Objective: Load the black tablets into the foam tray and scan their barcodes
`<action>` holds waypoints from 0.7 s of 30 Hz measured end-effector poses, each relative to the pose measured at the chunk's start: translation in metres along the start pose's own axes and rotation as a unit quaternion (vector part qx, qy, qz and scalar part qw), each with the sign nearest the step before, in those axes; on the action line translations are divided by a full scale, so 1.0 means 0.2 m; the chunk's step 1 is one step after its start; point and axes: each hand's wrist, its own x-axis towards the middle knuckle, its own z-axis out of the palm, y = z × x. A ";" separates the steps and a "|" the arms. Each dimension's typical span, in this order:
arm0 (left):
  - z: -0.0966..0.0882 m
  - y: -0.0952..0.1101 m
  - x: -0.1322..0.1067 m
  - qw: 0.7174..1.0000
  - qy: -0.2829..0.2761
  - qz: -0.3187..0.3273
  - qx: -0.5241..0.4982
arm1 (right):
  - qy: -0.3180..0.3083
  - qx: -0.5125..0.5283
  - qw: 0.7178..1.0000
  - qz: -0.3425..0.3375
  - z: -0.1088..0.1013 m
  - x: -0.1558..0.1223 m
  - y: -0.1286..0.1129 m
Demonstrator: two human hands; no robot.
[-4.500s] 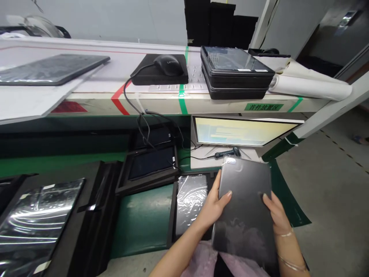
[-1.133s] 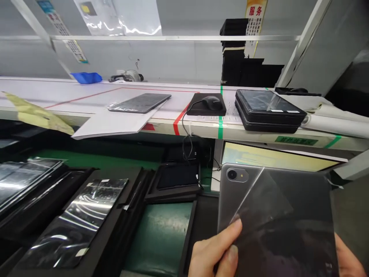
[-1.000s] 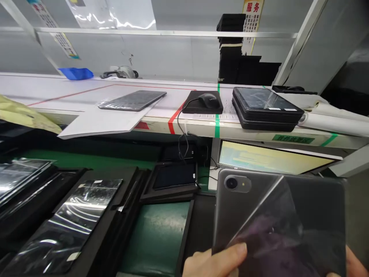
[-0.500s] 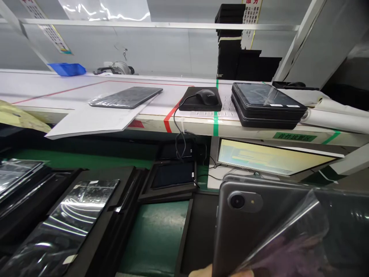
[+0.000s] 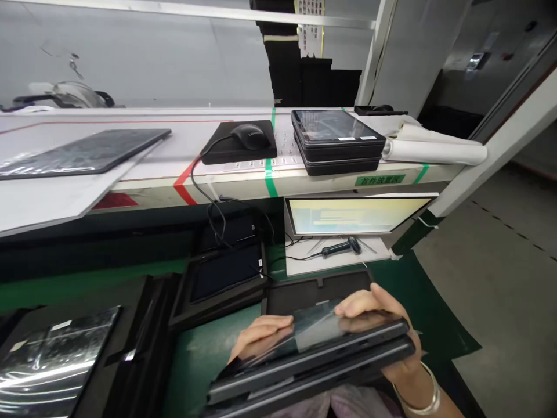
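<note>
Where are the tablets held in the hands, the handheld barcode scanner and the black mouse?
Stacked tablets (image 5: 313,358), head view, front edge of the top tablet
Handheld barcode scanner (image 5: 342,248), head view, middle of its body
Black mouse (image 5: 250,136), head view, top of its shell

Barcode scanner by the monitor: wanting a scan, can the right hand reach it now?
Probably not yet: the right hand is gripping the tablet stack; once free, little seems to block the barcode scanner.

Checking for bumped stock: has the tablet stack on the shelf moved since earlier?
No: the black tablet stack still sits right of the green tape stripe.
</note>
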 end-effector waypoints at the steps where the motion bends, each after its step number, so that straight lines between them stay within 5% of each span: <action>1: -0.01 -0.01 0.01 1.000 -0.003 0.017 -0.001 | -0.016 0.013 0.999 -0.039 0.02 0.01 0.01; 4: -0.04 -0.03 0.02 0.998 -0.030 0.046 -0.003 | -0.068 0.042 0.990 -0.116 0.05 0.04 0.01; 8: -0.09 -0.08 -0.03 0.998 -0.024 0.057 0.008 | -0.127 0.032 0.983 -0.131 0.05 0.07 -0.01; 15: -0.11 -0.08 -0.08 0.999 0.005 0.021 0.023 | -0.121 0.014 0.983 -0.134 0.01 0.07 -0.04; 18: -0.08 0.02 -0.01 0.996 -0.003 0.049 0.080 | -0.093 -0.133 0.974 -0.157 -0.04 0.07 -0.11; 21: -0.04 0.16 0.08 0.960 -0.107 0.158 0.206 | -0.072 -0.343 0.912 -0.216 -0.06 0.07 -0.18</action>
